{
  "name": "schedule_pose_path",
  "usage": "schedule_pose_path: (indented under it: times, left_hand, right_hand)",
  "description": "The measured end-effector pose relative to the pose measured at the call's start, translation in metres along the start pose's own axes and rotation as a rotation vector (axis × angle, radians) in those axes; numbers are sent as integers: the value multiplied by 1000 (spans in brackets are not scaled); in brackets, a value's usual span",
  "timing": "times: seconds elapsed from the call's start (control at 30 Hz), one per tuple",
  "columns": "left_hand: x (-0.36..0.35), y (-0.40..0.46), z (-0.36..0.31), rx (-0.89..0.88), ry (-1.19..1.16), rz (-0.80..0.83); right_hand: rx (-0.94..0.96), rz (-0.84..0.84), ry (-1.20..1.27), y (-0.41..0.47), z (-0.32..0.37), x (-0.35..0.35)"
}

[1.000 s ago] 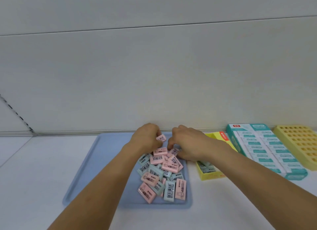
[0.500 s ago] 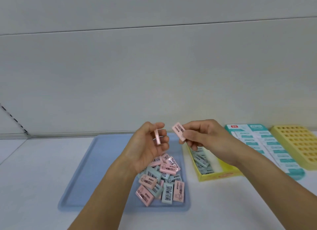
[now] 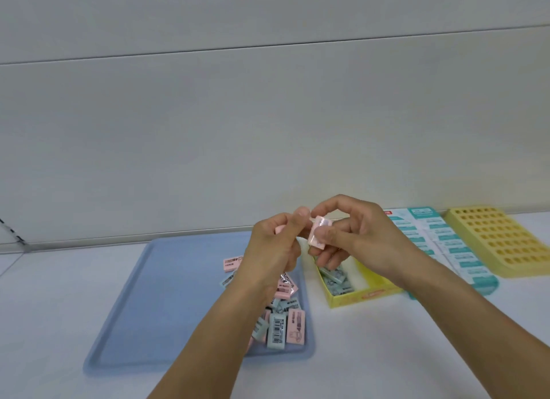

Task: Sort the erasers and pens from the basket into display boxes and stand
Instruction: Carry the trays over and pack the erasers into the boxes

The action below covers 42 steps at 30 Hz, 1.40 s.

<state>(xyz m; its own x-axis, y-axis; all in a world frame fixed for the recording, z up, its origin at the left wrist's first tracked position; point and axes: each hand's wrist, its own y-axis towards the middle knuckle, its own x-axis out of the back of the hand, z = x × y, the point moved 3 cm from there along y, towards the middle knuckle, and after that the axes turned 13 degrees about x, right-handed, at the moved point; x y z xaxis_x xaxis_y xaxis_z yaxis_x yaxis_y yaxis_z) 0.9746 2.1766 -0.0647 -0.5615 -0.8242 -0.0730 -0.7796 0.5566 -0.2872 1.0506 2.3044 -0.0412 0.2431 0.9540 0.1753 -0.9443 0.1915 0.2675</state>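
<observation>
My left hand [image 3: 275, 249] and my right hand [image 3: 354, 235] meet in the air above the far right corner of the blue tray [image 3: 166, 294]. My right hand pinches a pink eraser [image 3: 318, 235] between thumb and fingers. My left hand holds another pink eraser [image 3: 279, 229], mostly hidden by its fingers, and its thumb tip touches the right hand's eraser. A pile of pink and pale blue erasers [image 3: 281, 321] lies on the tray's right side under my left forearm. The yellow display box [image 3: 357, 291] beside the tray holds several pale blue erasers.
A teal and white display box [image 3: 437, 243] full of erasers lies right of the yellow box. A yellow pen stand [image 3: 503, 237] with rows of holes sits at the far right. A grey wall rises close behind the white table.
Both hands picked up pink erasers from the pile, lifted them, then came together; the two erasers that were apart are now held side by side.
</observation>
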Motion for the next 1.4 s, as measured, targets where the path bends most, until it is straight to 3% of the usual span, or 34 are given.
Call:
schedule_pose_path:
  times: [0.1,0.23,0.4,0.47,0.7,0.77,0.87,0.93,1.4]
  left_hand:
    - [-2,-3,6,-4,66,45]
    - [-3,1,7,29,33,57]
    - [-3,10,0,101,19,51]
    - [-6,14,-3,113,31,63]
    - [-13,26,1,132,100,48]
    - [-10,28,1,96,240,-45]
    - [-3,31,5,26,808,-298]
    - [-4,31,9,64,992,-322]
    - [-8,40,20,13,1046,-307]
  right_hand:
    - [-32,-107,47,-4,-3,7]
    - [19,-80,-11,-7,-8,12]
    - [316,121,-735,-3,2,34]
    - [369,215,-904,2,7,38]
    - [335,277,-830,10,0,44]
    - [314,271,-949,12,-9,46]
    - [245,290,-1312,18,-26,47]
    - [197,318,-1416,21,-37,42]
    - [115,443,-1730,30,-37,16]
